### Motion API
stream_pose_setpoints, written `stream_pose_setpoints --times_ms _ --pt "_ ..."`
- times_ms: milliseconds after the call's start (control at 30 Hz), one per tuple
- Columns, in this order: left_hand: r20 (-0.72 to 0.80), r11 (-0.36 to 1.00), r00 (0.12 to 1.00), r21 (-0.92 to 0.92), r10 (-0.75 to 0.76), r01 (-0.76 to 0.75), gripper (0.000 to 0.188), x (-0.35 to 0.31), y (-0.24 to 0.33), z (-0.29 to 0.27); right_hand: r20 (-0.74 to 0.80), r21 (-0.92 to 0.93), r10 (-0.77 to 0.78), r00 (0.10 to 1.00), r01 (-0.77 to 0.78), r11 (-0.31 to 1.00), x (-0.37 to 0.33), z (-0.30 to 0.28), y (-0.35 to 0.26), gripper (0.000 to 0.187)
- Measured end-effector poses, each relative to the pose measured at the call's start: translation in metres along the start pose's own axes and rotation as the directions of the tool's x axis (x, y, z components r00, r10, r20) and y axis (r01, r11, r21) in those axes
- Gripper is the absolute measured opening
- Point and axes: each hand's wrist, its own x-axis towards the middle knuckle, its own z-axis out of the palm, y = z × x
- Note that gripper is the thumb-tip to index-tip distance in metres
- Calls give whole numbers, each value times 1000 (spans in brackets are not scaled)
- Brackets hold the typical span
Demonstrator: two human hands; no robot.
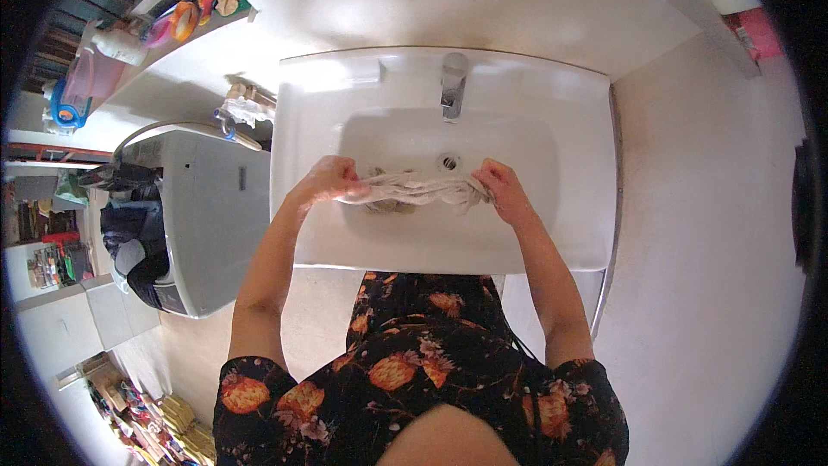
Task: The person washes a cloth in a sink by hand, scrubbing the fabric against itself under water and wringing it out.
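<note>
A twisted, wet-looking greyish-white cloth [418, 187] stretches between my two hands above the sink basin. My left hand [330, 181] is closed around its left end, slightly blurred. At the right end my right hand [502, 187] grips it in a closed fist. The white sink [535, 242] lies beneath both hands, with its round drain [448, 160] just beyond the cloth. Below the cloth's left half, a second bunched greyish cloth [390, 205] rests in the basin, partly hidden.
A chrome faucet [453, 86] stands at the sink's back edge. To the left is a grey-white washing machine [211, 216] with dark clothes [142, 246] on it. Bottles [121, 45] line a shelf at the upper left. A wall [690, 181] rises close on the right.
</note>
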Motion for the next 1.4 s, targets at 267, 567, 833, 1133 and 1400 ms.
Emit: stream_pose_setpoints --times_ms 267,567,833,1133,1400 --pt "248 240 907 -956 341 171 54 17 79 39 432 545 311 847 -520 658 16 63 -78 52" --pt "121 279 980 -958 157 74 42 -7 71 41 261 -191 180 948 -133 973 12 44 -36 49" --pt "-84 20 979 -996 187 -89 30 -37 54 29 210 153 -88 974 57 987 12 41 -32 30" --pt "4 -505 999 -863 37 22 21 36 54 103 59 -678 -448 892 365 638 33 152 5 33" --pt "271 -424 861 -903 -430 72 34 19 75 120 -86 -687 -444 892 269 675 43 158 21 34"
